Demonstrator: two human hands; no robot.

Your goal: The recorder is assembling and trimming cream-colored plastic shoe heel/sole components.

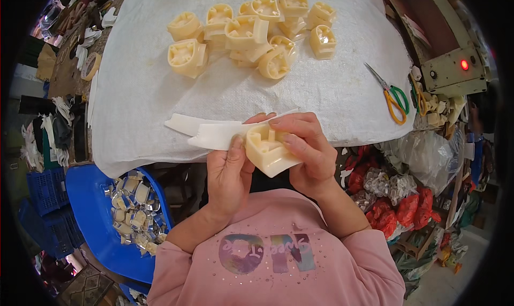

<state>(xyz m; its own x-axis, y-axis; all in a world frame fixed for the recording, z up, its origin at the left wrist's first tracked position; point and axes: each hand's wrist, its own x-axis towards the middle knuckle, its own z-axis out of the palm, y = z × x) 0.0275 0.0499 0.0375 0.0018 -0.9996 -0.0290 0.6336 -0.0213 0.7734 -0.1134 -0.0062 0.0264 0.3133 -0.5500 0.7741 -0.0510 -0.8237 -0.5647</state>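
A hollow cream plastic piece (270, 157), with inner posts and a pointed lower edge, is held between my two hands at the table's near edge. My left hand (230, 169) is closed on its left side, the thumb pressing near its rim. My right hand (309, 150) grips its right side, with fingers over the rim. A white strip (217, 136) with a jagged end runs behind the piece and sticks out past my left thumb. Another white strip (187, 124) lies just beyond it. Whether the first strip is stuck to the piece, I cannot tell.
Several similar cream pieces (246, 33) are heaped on the white table cover (139, 92). Scissors (393, 100) with green and orange handles lie at the right. A blue tub (88, 215) of small shiny parts stands lower left. A control box (452, 70) shows a red light.
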